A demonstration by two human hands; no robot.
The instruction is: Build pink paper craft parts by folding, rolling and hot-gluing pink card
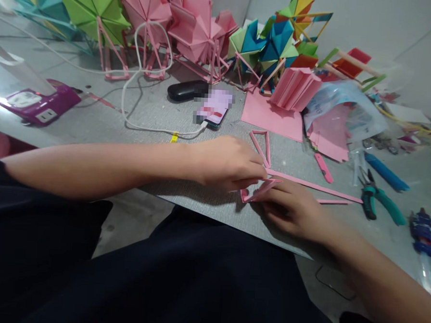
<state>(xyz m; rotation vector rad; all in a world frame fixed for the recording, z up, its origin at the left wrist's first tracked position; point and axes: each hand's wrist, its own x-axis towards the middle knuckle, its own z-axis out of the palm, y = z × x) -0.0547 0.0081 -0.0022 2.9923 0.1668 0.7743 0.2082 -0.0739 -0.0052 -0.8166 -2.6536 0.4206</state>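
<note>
The left hand (pixel 232 162), palm down, curls its fingers at the pink strip frame (pixel 249 198), their grip too hidden to tell; the right hand's (pixel 294 209) bent fingers pinch it near the worktop's (pixel 209 207) front edge.

The pink frame (pixel 264 188) looks matt and papery, the black case (pixel 186 90) glossy, smooth plastic

The bare left forearm (pixel 110 168) is extended rightward, the left hand (pixel 232 163) curled, its back upturned; the right hand (pixel 296 206), fingers bent, is held just beside.
</note>
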